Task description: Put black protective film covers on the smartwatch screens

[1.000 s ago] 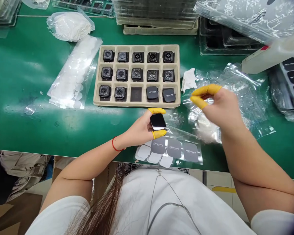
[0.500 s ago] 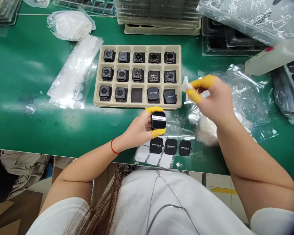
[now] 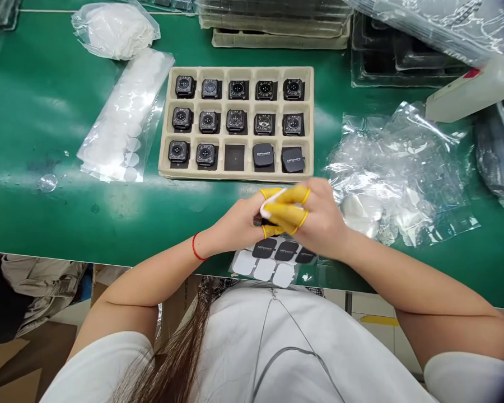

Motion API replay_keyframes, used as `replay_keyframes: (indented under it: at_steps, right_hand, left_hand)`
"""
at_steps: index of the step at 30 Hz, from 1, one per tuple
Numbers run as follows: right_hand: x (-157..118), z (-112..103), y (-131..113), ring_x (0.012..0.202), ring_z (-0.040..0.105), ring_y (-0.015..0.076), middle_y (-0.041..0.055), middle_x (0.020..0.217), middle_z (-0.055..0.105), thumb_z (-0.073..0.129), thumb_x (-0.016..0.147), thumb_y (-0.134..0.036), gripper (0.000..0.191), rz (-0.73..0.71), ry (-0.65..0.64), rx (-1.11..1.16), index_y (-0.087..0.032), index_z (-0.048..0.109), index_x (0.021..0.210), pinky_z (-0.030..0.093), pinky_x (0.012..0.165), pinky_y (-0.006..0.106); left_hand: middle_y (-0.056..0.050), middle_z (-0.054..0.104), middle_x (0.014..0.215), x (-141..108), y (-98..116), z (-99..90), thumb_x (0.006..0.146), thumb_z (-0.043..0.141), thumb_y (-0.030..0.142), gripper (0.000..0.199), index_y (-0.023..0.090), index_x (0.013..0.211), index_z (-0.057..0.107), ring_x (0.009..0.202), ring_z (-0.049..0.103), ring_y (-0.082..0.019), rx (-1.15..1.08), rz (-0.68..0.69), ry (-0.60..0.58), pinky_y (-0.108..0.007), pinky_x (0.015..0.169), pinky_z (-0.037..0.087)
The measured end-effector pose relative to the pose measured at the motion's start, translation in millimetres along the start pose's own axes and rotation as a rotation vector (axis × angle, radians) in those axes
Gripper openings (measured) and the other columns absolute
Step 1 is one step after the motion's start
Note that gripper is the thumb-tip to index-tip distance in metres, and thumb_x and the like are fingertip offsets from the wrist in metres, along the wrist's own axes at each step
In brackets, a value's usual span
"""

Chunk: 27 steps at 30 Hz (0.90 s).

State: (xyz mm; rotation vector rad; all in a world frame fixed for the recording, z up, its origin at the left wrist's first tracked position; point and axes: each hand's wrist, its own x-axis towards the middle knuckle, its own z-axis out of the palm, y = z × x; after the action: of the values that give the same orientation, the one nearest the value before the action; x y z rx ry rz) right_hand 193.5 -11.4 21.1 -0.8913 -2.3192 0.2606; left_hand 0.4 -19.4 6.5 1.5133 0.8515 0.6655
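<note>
My left hand (image 3: pixel 238 225), in yellow finger cots, is closed around a black smartwatch body (image 3: pixel 257 221), mostly hidden by my fingers. My right hand (image 3: pixel 321 218), also in yellow cots, pinches a white wipe (image 3: pixel 270 205) over the watch's face. Just beneath both hands lies a sheet of black labels (image 3: pixel 286 251) on white backing. Beyond them stands a beige moulded tray (image 3: pixel 235 177). Most of its pockets hold watch bodies with the sensor side up. Two at the front right show black lettered covers, and one front pocket has only a dark square at its bottom.
At the right lie crumpled clear bags (image 3: pixel 403 168) and a tilted white bottle (image 3: pixel 457 98). A sleeve of round clear films (image 3: pixel 124 120) and a bag of white wipes (image 3: pixel 115 29) are on the left. Stacked trays (image 3: pixel 277 39) stand at the back.
My right hand has come in from the right with the wipe and now meets the watch in my left hand. The left hand has stayed nearly in place.
</note>
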Motion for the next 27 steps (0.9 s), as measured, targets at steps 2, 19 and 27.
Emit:
replay_keyframes:
  at_steps: [2, 19, 27]
  right_hand:
    - [2.0, -4.0, 13.4, 0.088, 0.058, 0.0240, 0.0051, 0.095, 0.068, 0.054, 0.095, -0.027, 0.016, 0.167, 0.001, -0.056, -0.030, 0.069, 0.097, 0.041, 0.080, 0.042]
    - [5.8, -18.0, -5.9, 0.093, 0.067, 0.0239, 0.0026, 0.102, 0.073, 0.052, 0.091, -0.024, 0.024, 0.669, -0.190, 0.504, -0.025, 0.073, 0.102, 0.053, 0.079, 0.038]
    - [3.9, -16.3, -4.9, 0.100, 0.064, 0.0257, 0.0044, 0.106, 0.071, 0.055, 0.089, -0.023, 0.025, 0.595, -0.182, 0.321, -0.025, 0.070, 0.110, 0.052, 0.083, 0.041]
  left_hand:
    - [-0.003, 0.068, 0.096, -0.4, 0.9, 1.9, 0.077, 0.075, 0.031, 0.049, 0.020, 0.118, 0.053, 0.078, 0.065, -0.013, -0.069, -0.040, 0.030, -0.025, 0.069, 0.055]
    - [-0.006, 0.062, 0.118, 0.3, -9.0, 4.6, 0.081, 0.072, 0.028, 0.056, 0.026, 0.128, 0.041, 0.101, 0.067, -0.018, -0.138, 0.069, 0.179, -0.029, 0.083, 0.059]
    - [-0.009, 0.058, 0.129, -1.8, -11.0, 4.0, 0.084, 0.070, 0.037, 0.062, 0.027, 0.134, 0.035, 0.114, 0.063, -0.023, -0.093, 0.167, 0.239, -0.035, 0.090, 0.058]
